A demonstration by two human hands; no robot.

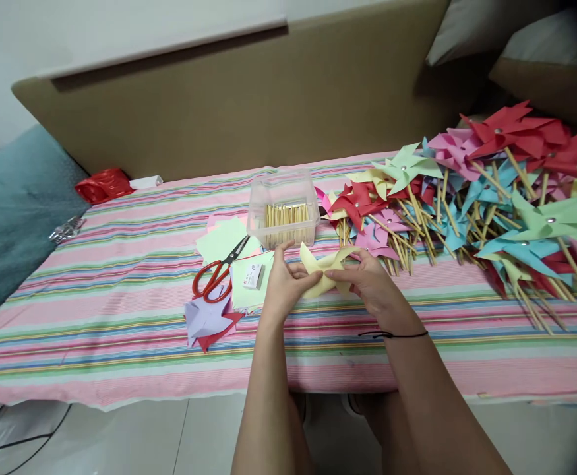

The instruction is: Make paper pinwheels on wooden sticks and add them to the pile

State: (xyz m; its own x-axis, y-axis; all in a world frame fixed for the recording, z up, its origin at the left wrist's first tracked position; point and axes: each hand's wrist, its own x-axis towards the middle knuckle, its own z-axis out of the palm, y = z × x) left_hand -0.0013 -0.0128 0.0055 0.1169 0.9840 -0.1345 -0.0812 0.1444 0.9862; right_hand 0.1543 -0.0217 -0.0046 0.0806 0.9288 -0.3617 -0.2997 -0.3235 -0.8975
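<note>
Between my two hands is a pale yellow paper pinwheel [316, 285] with its blades curled up and inward. My left hand [288, 280] pinches its left side between thumb and fingers. On the other side, the thumb and fingers of my right hand [364, 280] press on the paper near its middle and right edge. No stick shows on this pinwheel. Just beyond my hands stands a clear plastic box [283, 179] with many short wooden sticks [288, 215] in it. Left of my left hand lie a small white box [252, 276] and red-handled scissors [212, 280].
Light green paper sheets [223, 239] lie under the scissors, with cut purple paper [206, 318] and red paper [219, 336] nearer me. A large heap of finished pinwheels on sticks [456, 198] fills the right side. Far left are a red plastic bag [104, 186] and a teal cushion [11, 211].
</note>
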